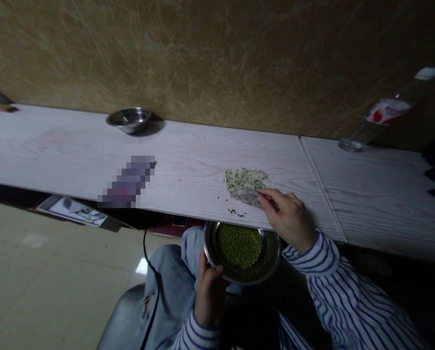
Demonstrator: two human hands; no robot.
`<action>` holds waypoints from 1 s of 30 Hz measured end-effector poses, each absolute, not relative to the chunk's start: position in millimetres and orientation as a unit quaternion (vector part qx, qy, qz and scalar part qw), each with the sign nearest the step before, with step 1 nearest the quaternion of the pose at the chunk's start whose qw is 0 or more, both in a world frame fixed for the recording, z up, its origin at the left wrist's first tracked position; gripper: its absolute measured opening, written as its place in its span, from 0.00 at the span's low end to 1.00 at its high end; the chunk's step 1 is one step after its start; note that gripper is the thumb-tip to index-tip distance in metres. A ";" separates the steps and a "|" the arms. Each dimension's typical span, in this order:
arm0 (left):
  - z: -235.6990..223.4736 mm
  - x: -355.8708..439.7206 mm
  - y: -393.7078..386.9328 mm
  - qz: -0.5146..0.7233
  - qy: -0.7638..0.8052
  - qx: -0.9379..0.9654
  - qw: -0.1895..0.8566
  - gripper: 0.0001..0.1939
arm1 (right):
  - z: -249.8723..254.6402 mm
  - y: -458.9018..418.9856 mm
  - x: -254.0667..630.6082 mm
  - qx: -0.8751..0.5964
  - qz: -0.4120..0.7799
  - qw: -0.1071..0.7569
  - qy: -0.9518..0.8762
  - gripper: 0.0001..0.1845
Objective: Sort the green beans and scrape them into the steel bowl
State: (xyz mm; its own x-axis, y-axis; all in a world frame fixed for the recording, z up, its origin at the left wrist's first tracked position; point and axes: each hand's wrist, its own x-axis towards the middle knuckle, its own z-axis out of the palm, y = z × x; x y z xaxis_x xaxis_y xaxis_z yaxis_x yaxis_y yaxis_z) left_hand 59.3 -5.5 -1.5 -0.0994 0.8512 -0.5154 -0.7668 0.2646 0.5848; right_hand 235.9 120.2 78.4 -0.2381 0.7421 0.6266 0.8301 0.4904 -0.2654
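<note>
My left hand point(210, 287) grips the rim of a steel bowl point(272, 267) with its thumb over the edge. The bowl sits just below the table's front edge, over my lap, and holds many green mung beans point(239, 245). Between the thumb and fingers of my right hand point(288, 214) is a thin, greyish, see-through scraper-like sheet point(247, 196) with a curved edge. It rests low over the tabletop, beside a patch of mung beans and pale bits point(244, 178). Several loose beans point(235, 212) lie between the sheet and the table's edge.
An empty-looking steel bowl point(130, 119) stands near the wall on the white wood-grain table point(191, 160). A pixelated flat item point(128, 184) lies at left. A clear bottle point(387, 111) stands at right, past a table seam. A black cable point(155, 291) hangs beside my leg.
</note>
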 end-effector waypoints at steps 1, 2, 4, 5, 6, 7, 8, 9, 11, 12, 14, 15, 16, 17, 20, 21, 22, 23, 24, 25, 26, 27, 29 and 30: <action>-1.4 59.3 -5.5 0.605 0.429 0.049 0.669 0.42 | 78.8 120.4 236.5 -0.506 -0.063 0.360 -0.781 0.09; -1.3 59.2 -5.6 0.607 0.427 0.048 0.669 0.42 | 79.4 120.4 236.8 -0.509 -0.063 0.361 -0.779 0.09; -1.4 58.7 -5.6 0.613 0.419 0.046 0.668 0.40 | 81.0 120.3 236.5 -0.509 -0.061 0.365 -0.777 0.09; -1.6 58.3 -5.5 0.616 0.416 0.046 0.667 0.39 | 82.2 120.3 235.5 -0.506 -0.058 0.368 -0.778 0.09; -1.9 57.9 -5.5 0.619 0.414 0.045 0.666 0.39 | 83.4 120.7 233.9 -0.500 -0.055 0.370 -0.781 0.08; -2.3 57.4 -5.5 0.620 0.415 0.044 0.664 0.39 | 84.8 121.5 231.6 -0.493 -0.052 0.373 -0.785 0.08; -2.7 56.8 -5.5 0.622 0.415 0.043 0.663 0.39 | 86.2 122.9 228.7 -0.485 -0.050 0.373 -0.790 0.08; -3.1 56.1 -5.6 0.622 0.414 0.043 0.663 0.38 | 87.6 124.9 225.1 -0.477 -0.048 0.372 -0.795 0.08; -3.4 54.5 -5.7 0.626 0.409 0.044 0.663 0.38 | 90.0 130.2 216.9 -0.469 -0.041 0.361 -0.805 0.08; -3.2 53.7 -5.8 0.628 0.407 0.045 0.661 0.37 | 90.8 133.4 212.5 -0.467 -0.038 0.354 -0.809 0.08; -2.2 52.1 -6.0 0.633 0.404 0.046 0.658 0.37 | 91.6 139.9 204.0 -0.462 -0.026 0.339 -0.819 0.08; -1.5 51.5 -6.0 0.635 0.404 0.046 0.657 0.37 | 91.6 142.9 200.1 -0.460 -0.020 0.333 -0.823 0.08; -0.9 50.9 -6.0 0.636 0.403 0.045 0.656 0.37 | 91.4 145.6 196.5 -0.458 -0.014 0.326 -0.827 0.08; -0.3 50.5 -6.0 0.637 0.401 0.044 0.657 0.37 | 91.1 147.8 193.3 -0.456 -0.009 0.318 -0.831 0.08; 0.8 49.6 -5.9 0.636 0.401 0.042 0.658 0.38 | 90.2 152.2 185.6 -0.457 0.005 0.294 -0.840 0.08; 1.1 49.5 -5.7 0.634 0.402 0.041 0.659 0.39 | 90.1 152.9 183.7 -0.456 0.007 0.288 -0.842 0.07; 1.5 49.5 -5.6 0.632 0.403 0.041 0.660 0.40 | 90.1 153.3 182.1 -0.456 0.007 0.283 -0.844 0.07; 1.9 49.6 -5.4 0.632 0.403 0.041 0.661 0.41 | 90.4 153.4 180.7 -0.456 0.007 0.280 -0.845 0.07; 2.3 49.7 -5.3 0.633 0.401 0.040 0.661 0.41 | 90.8 153.3 179.7 -0.455 0.009 0.276 -0.846 0.07; 2.7 49.8 -5.2 0.635 0.398 0.038 0.662 0.42 | 91.4 153.0 179.1 -0.454 0.011 0.272 -0.848 0.07; 2.9 50.0 -5.1 0.636 0.395 0.035 0.662 0.42 | 92.2 152.5 178.8 -0.453 0.015 0.269 -0.850 0.07; 3.0 50.0 -5.1 0.637 0.393 0.033 0.662 0.42 | 93.0 151.7 178.9 -0.451 0.018 0.266 -0.852 0.07; 2.6 49.9 -5.2 0.638 0.392 0.033 0.663 0.41 | 94.6 149.7 180.2 -0.448 0.020 0.260 -0.855 0.07; 2.3 49.8 -5.3 0.637 0.393 0.033 0.663 0.40 | 95.2 148.5 181.4 -0.447 0.020 0.257 -0.857 0.07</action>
State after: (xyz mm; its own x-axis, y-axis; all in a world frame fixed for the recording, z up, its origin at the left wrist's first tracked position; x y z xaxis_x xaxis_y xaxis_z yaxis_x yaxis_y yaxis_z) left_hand 49.8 -5.3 2.3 -0.1199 0.8702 -0.4780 -0.8179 0.1863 0.5444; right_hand 181.4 148.5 95.2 -0.4686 0.7754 0.4234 0.7550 0.6003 -0.2638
